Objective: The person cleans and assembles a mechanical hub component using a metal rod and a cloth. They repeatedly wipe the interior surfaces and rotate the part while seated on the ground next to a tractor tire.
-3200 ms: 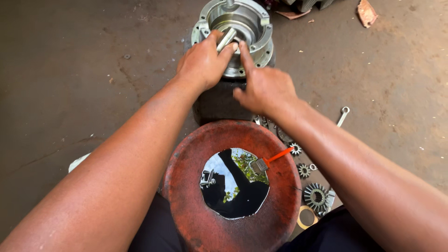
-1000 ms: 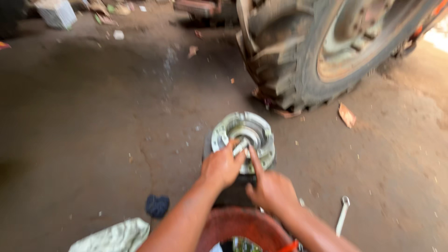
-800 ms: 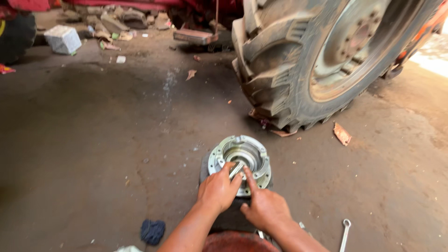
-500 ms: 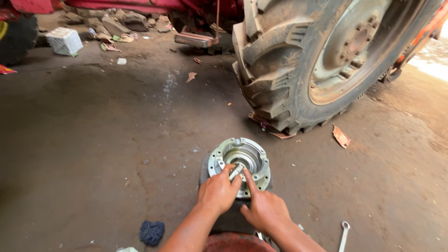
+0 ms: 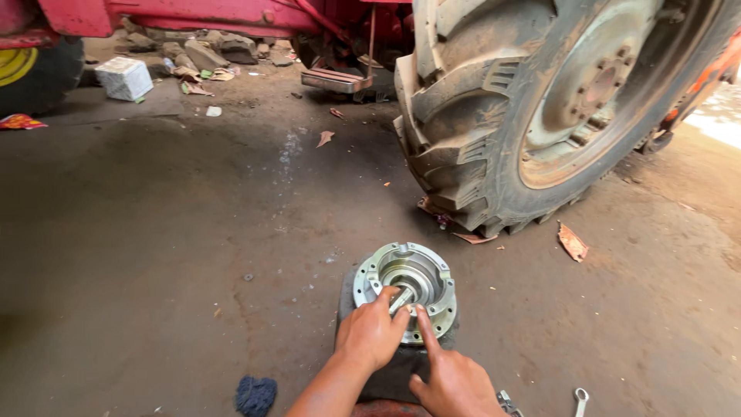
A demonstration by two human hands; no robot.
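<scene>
A round silver metal housing (image 5: 401,266) with bolt holes around its flange sits on a dark block on the floor, low in the view. My left hand (image 5: 369,335) rests on its near rim, fingers closed around a short metal pin (image 5: 400,299) that points into the housing's centre. Beside it, my right hand (image 5: 451,378) has its index finger stretched out, the fingertip touching the near rim by the pin; nothing is held in it.
A large muddy tractor tyre (image 5: 532,108) stands close behind the housing, under a red tractor body (image 5: 193,15). A spanner (image 5: 579,400) lies at lower right, a dark blue rag (image 5: 255,394) at lower left. A white block (image 5: 123,77) and rubble lie far left.
The view has tilted up from the red bowl to the tyre and tractor. Both hands stay on the housing's near rim, the left one keeping hold of the pin.
</scene>
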